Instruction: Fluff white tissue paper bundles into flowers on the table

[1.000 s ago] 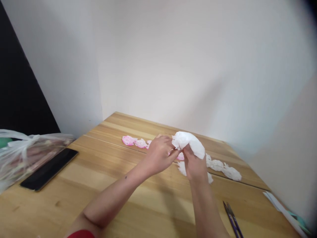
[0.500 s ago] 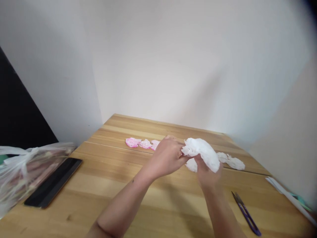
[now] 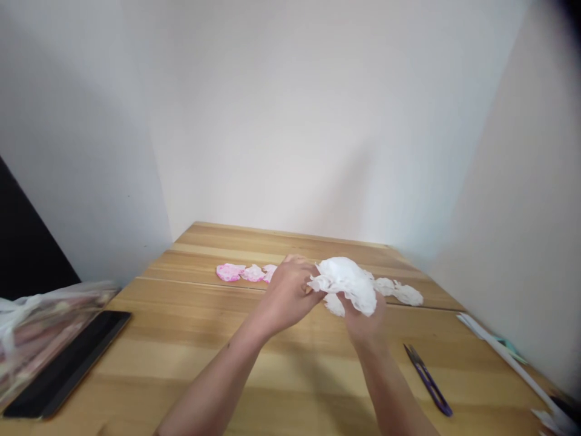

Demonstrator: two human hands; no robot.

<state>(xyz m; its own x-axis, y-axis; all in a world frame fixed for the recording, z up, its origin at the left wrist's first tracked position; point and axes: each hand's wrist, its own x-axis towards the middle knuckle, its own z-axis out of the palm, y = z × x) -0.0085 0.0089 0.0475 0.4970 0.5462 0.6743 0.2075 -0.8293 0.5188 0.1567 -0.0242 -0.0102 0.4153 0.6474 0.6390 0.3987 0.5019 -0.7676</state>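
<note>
- Bottom of frame: two bare forearms run up from lower edge toward frame centre, over a wooden table [image 3: 190, 339].
- Lower left: black phone [image 3: 68, 363] lies flat on the table, just beside a clear plastic bag [image 3: 27, 327] w/ stuff inside at left edge; contents too blurred to tell.
- Lower right: purple snips [image 3: 427, 379] lie on the table, right of the right forearm, apart from it. Further right, a white strip [image 3: 503, 354] runs along the table edge near the wall; a bit of teal beside it.
- Centre: right hand [image 3: 365, 318] closed around the underside of a white tissue flower [image 3: 345, 283], held up off the table, just right of frame centre.
- Left hand [image 3: 290, 293] pinches the flower's left edge w/ fingertips; fingers curled, gripping the paper.
- Just behind the hands, mid frame: more white tissue pieces [image 3: 402, 292] on the table to the right of the flower; another white bit peeks under it.
- Left of the hands: a row of pink tissue pieces [image 3: 242, 272] on the table, the nearest one partly hidden by the left hand.
- Far: plain white walls [image 3: 290, 121] meet in a corner behind the table.
</note>
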